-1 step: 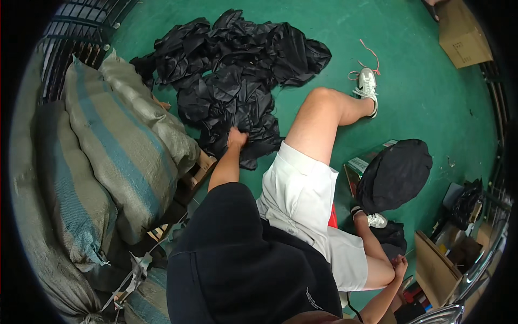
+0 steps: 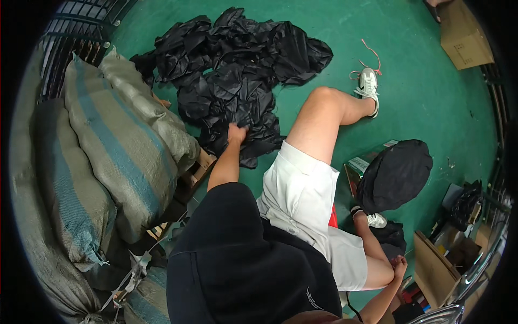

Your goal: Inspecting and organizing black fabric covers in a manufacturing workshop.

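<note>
A heap of thin, shiny black fabric (image 2: pixel 237 51) lies crumpled on the green floor ahead of me. Its near end reaches my left hand (image 2: pixel 237 133), whose closed fingers grip a fold of it; the fingertips are hidden and slightly blurred. Far to the right, my right hand (image 2: pixel 399 266) rests by my bent knee with its fingers curled. Whatever it might hold does not show. Between my legs and the right side, a bulging black cloth-covered object (image 2: pixel 396 175) sits beside a printed box (image 2: pixel 360 164).
Large woven sacks (image 2: pixel 116 146) with blue stripes stack along my left, above a wooden pallet (image 2: pixel 202 164). A cardboard box (image 2: pixel 467 35) stands at the far right. Red string (image 2: pixel 372 51) lies near my shoe (image 2: pixel 368 86). A wooden board (image 2: pixel 437 270) and clutter fill the lower right.
My left hand has shifted very slightly up on the black fabric, and the fold beneath it has moved a little. My right hand stays at the knee.
</note>
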Demonstrator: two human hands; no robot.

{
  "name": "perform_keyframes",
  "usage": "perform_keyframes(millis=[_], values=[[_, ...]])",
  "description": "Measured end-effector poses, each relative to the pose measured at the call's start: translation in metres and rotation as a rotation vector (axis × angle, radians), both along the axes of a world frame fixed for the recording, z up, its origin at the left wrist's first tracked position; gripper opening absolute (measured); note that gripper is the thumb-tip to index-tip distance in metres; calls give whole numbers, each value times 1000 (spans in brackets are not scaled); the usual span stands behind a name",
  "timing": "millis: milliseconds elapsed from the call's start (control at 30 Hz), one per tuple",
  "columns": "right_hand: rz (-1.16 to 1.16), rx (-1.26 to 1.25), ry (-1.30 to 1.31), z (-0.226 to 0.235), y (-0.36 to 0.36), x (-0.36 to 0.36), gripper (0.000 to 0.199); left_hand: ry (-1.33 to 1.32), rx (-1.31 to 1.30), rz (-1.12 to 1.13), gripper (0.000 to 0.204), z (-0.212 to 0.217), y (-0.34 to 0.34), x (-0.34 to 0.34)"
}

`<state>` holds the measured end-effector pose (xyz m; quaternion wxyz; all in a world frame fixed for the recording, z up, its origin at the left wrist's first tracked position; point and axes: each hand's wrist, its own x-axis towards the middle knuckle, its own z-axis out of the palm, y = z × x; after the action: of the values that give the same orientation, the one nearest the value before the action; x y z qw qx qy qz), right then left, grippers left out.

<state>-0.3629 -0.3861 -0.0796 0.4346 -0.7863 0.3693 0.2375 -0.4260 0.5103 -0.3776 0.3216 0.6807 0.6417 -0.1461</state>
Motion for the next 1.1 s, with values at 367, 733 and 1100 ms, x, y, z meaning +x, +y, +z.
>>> perform_keyframes(millis=[367, 733, 1100], values=[[26, -22, -40, 33, 3, -31, 14, -869, -465, 996, 63, -5, 110, 79], [83, -2, -41, 12, 15, -7, 13, -1048, 46, 659, 17, 80, 124, 144], [648, -174, -206, -22, 64, 86, 17, -1421, -485, -209, 20, 336, -53, 258]])
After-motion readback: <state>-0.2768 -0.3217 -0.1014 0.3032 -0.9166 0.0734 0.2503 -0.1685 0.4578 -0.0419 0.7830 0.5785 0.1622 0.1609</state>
